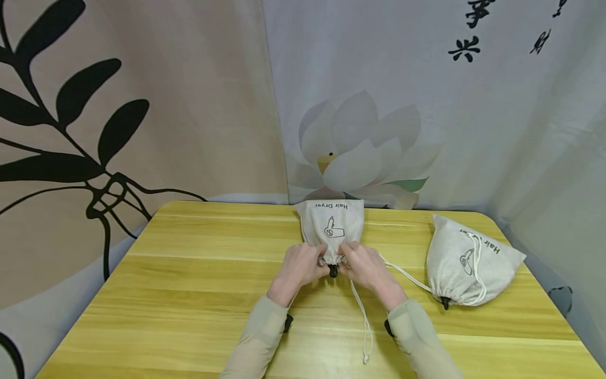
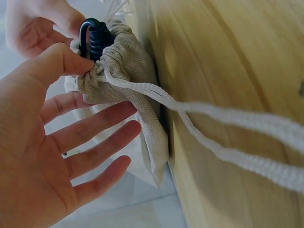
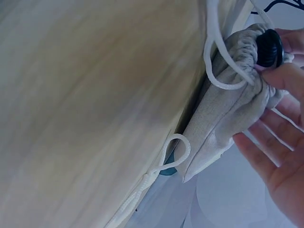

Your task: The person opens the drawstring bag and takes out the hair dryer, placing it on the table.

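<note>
Curtain (image 1: 203,105): printed, hangs behind the wooden table (image 1: 189,295). Second bag (image 1: 447,266): cloth, marked as for a hair dryer, lies at the table's right side. Hair Dryer bag (image 1: 349,218): lies near the table's far edge, its gathered mouth toward the person. Left hand (image 1: 302,263): thumb and forefinger pinch that mouth, other fingers spread. Right hand (image 1: 366,263): pinches the mouth's opposite side. White drawstring (image 1: 362,310): trails across the table. Black cable loop (image 1: 333,271): protrudes between the hands
</note>
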`<move>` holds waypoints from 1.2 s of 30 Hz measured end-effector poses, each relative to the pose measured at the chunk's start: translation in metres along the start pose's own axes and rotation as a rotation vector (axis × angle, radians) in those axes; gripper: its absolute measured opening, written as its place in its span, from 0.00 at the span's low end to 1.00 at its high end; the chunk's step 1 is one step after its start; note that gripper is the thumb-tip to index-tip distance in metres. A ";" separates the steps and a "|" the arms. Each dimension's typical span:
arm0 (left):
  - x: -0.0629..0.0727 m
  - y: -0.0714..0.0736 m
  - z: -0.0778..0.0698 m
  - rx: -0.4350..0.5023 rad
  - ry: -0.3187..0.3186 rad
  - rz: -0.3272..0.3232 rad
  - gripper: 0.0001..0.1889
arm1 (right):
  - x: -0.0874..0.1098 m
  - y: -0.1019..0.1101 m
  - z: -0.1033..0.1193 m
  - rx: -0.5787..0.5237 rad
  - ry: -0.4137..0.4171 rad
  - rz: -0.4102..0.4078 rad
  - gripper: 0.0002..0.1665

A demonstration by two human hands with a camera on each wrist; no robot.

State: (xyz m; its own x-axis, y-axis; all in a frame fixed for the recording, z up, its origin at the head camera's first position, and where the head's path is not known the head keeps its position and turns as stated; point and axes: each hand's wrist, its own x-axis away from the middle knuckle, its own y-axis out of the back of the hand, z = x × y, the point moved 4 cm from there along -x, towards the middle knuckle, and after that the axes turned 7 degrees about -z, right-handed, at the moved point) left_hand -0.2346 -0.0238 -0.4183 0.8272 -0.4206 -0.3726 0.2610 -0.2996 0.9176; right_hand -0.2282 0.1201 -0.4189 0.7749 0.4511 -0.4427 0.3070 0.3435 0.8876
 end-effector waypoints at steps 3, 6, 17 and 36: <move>0.000 0.001 0.001 0.007 0.008 -0.003 0.20 | 0.000 0.001 0.000 0.005 0.005 -0.023 0.12; 0.000 0.001 0.002 0.009 0.016 -0.001 0.19 | 0.000 0.001 0.000 0.005 0.007 -0.037 0.12; 0.001 0.004 0.007 0.004 0.040 -0.015 0.12 | 0.001 0.003 -0.001 0.005 0.004 -0.059 0.14; 0.005 0.006 0.015 0.008 0.065 -0.022 0.16 | 0.004 0.005 -0.005 -0.023 -0.025 -0.057 0.19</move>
State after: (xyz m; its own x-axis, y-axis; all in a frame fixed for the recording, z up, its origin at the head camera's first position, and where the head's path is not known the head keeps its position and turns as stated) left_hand -0.2365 -0.0405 -0.4164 0.8520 -0.3569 -0.3829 0.2762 -0.3149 0.9081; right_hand -0.2266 0.1276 -0.4172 0.7703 0.4093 -0.4891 0.3387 0.3873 0.8575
